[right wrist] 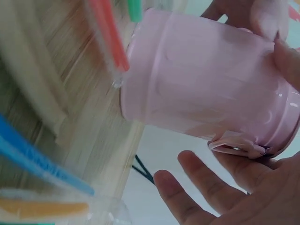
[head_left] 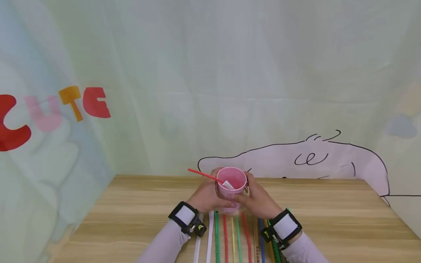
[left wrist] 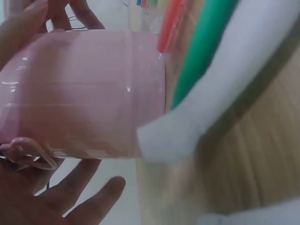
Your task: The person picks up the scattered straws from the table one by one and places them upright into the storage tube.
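Observation:
A small pink metal bucket (head_left: 237, 178) with little wire loops on its sides stands upright at the middle of the table, its base close over the wood. My left hand (head_left: 206, 195) grips it from the left, thumb across the near side. From the right, my right hand (head_left: 261, 200) holds the opposite side, its thumb near the left one. Inside the bucket lies a small white piece (head_left: 228, 185), and a thin red stick (head_left: 202, 173) pokes out over the rim to the left. Both wrist views show the pink wall between thumbs and fingers.
Several coloured straws lie in a row nearer me, among them a white one (head_left: 209, 237), a green one (head_left: 217, 237), a red one (head_left: 247, 237) and a blue one (right wrist: 42, 157). Some have clear wrapping. A printed curtain (head_left: 230, 91) hangs behind the wooden table (head_left: 335, 215).

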Demonstrator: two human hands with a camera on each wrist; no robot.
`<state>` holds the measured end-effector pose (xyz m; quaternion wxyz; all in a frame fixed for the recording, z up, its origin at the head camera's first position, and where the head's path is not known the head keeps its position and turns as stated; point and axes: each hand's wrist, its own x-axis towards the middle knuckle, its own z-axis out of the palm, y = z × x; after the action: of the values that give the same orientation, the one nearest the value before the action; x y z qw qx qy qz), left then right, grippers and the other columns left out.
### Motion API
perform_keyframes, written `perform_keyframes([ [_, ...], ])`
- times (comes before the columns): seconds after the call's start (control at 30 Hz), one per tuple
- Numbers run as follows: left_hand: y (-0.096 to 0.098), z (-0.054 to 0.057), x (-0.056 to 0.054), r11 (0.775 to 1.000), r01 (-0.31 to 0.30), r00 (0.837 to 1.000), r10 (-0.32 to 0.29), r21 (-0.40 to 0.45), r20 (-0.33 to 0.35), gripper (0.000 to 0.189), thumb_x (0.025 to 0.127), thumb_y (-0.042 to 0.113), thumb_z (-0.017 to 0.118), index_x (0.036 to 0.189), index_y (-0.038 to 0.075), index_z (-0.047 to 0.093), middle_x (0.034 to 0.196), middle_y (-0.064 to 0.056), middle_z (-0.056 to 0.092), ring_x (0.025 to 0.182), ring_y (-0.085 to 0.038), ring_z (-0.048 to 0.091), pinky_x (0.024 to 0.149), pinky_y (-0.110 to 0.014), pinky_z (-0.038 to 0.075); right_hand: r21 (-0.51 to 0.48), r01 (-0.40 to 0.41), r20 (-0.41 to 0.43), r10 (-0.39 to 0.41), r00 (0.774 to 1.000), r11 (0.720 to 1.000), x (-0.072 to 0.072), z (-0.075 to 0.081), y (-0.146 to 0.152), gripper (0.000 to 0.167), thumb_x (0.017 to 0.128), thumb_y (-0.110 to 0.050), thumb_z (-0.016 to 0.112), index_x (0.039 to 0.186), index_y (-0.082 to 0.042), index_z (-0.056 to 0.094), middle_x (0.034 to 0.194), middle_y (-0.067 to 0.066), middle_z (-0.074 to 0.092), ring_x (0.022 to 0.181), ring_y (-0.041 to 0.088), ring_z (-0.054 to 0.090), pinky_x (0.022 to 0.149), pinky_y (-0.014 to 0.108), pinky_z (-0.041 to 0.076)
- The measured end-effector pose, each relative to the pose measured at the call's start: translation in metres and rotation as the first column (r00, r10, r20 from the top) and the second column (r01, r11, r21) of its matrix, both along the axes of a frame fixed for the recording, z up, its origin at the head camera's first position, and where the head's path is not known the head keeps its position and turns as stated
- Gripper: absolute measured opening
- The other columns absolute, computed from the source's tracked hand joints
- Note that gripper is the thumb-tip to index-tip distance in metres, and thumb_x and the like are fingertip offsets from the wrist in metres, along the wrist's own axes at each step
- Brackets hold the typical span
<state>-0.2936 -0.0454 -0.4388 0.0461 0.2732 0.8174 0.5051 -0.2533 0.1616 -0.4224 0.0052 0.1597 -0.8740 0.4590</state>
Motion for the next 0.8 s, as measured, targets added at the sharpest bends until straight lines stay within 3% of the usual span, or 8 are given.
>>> perform_keyframes([
  [0.1, 0.001, 0.0, 0.001, 1.0, -0.018, 1.0, 0.018, -0.014, 0.006, 0.104, 0.07, 0.025, 0.097, 0.153, 0.022, 0.035, 0.145, 0.003, 0.055, 0.131, -0.017, 0.056, 0.114, -0.043, 0.047, -0.004, -0.009, 0.023, 0.01, 1.0, 1.0, 0.004, 0.004, 0.001, 0.088, 0.093, -0.028, 0.079, 0.16, -0.005, 0.027, 0.158, 0.016, 0.047, 0.149, 0.035, 0.043, 0.12, 0.065, 0.033],
  [0.23, 0.003, 0.001, 0.002, 0.999, -0.043, 0.999, 0.044, -0.019, 0.03, 0.1, 0.072, 0.032, 0.096, 0.152, 0.021, 0.037, 0.143, 0.001, 0.058, 0.13, -0.018, 0.057, 0.112, -0.044, 0.048, 0.066, -0.003, 0.016, 0.002, 1.0, 0.998, 0.013, 0.02, 0.008, 0.095, 0.094, -0.035, 0.077, 0.163, -0.003, 0.02, 0.164, 0.022, 0.036, 0.151, 0.043, 0.036, 0.119, 0.067, 0.032],
  [0.4, 0.006, 0.001, 0.002, 0.998, -0.062, 0.996, 0.061, 0.004, 0.072, 0.096, 0.073, 0.026, 0.096, 0.15, 0.02, 0.04, 0.141, 0.0, 0.058, 0.128, -0.023, 0.057, 0.107, -0.046, 0.052, 0.182, 0.11, -0.033, -0.106, 0.994, 0.977, 0.033, 0.04, 0.036, 0.077, 0.098, -0.041, 0.07, 0.156, -0.004, 0.037, 0.157, 0.024, 0.044, 0.14, 0.046, 0.048, 0.107, 0.066, 0.046],
  [0.6, 0.009, 0.001, -0.001, 0.996, -0.085, 0.994, 0.086, -0.022, 0.066, 0.094, 0.074, 0.025, 0.095, 0.15, 0.02, 0.04, 0.141, 0.0, 0.058, 0.128, -0.023, 0.057, 0.105, -0.046, 0.055, 0.299, 0.207, 0.043, -0.23, 0.972, 0.931, 0.058, 0.04, 0.083, 0.053, 0.097, -0.039, 0.072, 0.132, -0.002, 0.06, 0.124, 0.016, 0.069, 0.105, 0.028, 0.069, 0.083, 0.045, 0.06],
  [0.7, 0.009, 0.001, -0.002, 0.996, -0.089, 0.994, 0.09, -0.027, 0.062, 0.094, 0.074, 0.025, 0.095, 0.15, 0.02, 0.039, 0.141, 0.001, 0.059, 0.128, -0.022, 0.057, 0.105, -0.046, 0.055, 0.378, 0.213, 0.137, -0.282, 0.95, 0.901, 0.067, 0.03, 0.105, 0.043, 0.096, -0.037, 0.073, 0.119, -0.002, 0.065, 0.105, 0.008, 0.071, 0.089, 0.019, 0.067, 0.07, 0.036, 0.056],
  [0.8, 0.008, 0.0, -0.002, 0.996, -0.088, 0.994, 0.09, -0.024, 0.066, 0.095, 0.074, 0.024, 0.095, 0.15, 0.02, 0.039, 0.141, 0.001, 0.058, 0.128, -0.023, 0.057, 0.105, -0.046, 0.055, 0.475, 0.206, 0.202, -0.334, 0.921, 0.856, 0.076, 0.017, 0.121, 0.033, 0.095, -0.035, 0.073, 0.106, -0.005, 0.067, 0.089, 0.003, 0.068, 0.078, 0.016, 0.061, 0.065, 0.034, 0.05],
])
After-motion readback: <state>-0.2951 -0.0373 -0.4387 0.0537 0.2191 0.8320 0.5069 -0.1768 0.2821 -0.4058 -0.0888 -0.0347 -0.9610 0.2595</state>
